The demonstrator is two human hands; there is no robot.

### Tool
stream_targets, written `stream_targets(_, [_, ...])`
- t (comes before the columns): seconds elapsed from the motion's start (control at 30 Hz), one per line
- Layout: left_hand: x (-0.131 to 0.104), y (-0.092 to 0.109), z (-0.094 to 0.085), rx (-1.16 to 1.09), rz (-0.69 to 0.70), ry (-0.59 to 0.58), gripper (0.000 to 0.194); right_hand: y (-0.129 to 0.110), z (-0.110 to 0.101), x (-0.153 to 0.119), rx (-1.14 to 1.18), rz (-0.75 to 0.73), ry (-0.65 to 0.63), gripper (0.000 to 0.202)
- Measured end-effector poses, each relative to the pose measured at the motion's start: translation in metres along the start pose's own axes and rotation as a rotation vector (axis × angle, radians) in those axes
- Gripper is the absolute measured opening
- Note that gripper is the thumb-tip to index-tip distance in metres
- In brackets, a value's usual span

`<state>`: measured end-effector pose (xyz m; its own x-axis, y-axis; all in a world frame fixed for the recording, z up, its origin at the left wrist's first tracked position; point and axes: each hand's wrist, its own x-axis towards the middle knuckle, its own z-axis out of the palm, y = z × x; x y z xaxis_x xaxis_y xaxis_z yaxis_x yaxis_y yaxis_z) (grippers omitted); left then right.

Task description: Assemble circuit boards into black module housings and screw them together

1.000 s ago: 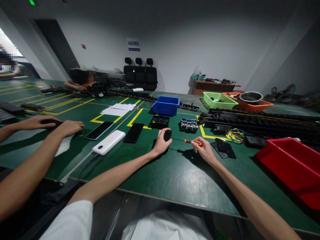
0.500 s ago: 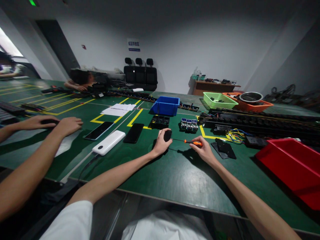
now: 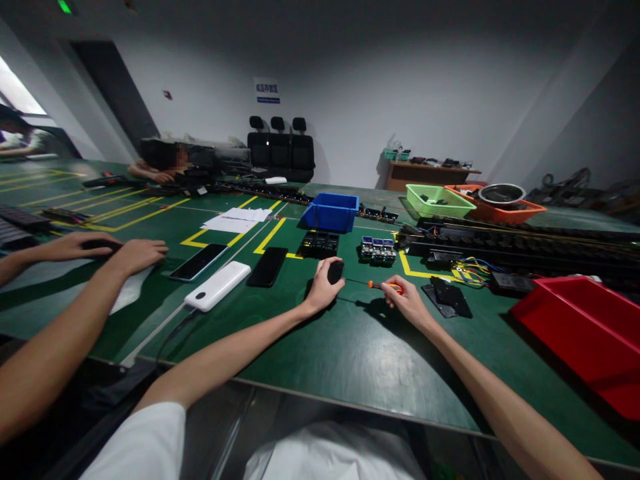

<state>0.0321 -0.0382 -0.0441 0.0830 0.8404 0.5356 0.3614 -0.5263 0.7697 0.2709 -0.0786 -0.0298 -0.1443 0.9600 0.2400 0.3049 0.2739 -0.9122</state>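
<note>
My left hand (image 3: 323, 291) is closed round a small black part (image 3: 335, 271), held on edge just above the green table (image 3: 350, 360). In my right hand (image 3: 407, 301) is an orange and black screwdriver (image 3: 384, 287), its thin shaft pointing left at the black part. Beyond my hands lie a black module tray (image 3: 320, 244) and a group of small circuit modules (image 3: 378, 250). Two thin dark plates (image 3: 450, 297) rest to the right of my right hand.
Left of my hands are a black phone (image 3: 268, 267), a white power bank (image 3: 218, 286) and another phone (image 3: 199, 261). A co-worker's hands (image 3: 135, 255) are further left. A blue bin (image 3: 330, 212) stands behind; a red bin (image 3: 585, 333) is at right.
The fingers of my right hand have shifted on the screwdriver handle, covering more of it. My left hand and the black part stay almost in place.
</note>
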Motion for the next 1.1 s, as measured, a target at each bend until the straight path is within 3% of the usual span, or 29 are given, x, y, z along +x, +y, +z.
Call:
stream_targets(0.2, [0.0003, -0.0011, 0.0004, 0.015, -0.007, 0.011, 0.046, -0.0008, 0.0000, 0.0009, -0.047, -0.128, 0.086, 0.033])
stream_targets(0.67, [-0.0008, -0.0003, -0.0006, 0.007, 0.010, -0.011, 0.046, 0.0008, -0.0002, 0.0002, -0.056, 0.019, 0.008, 0.042])
stream_targets(0.9, [-0.0005, -0.0003, -0.0006, 0.017, 0.021, 0.001, 0.046, -0.0017, 0.0009, 0.0013, -0.085, -0.146, 0.086, 0.035])
stream_targets(1.1, [-0.0009, -0.0005, 0.0012, 0.016, 0.029, 0.007, 0.046, -0.0039, -0.0033, -0.0001, -0.088, -0.085, 0.053, 0.032])
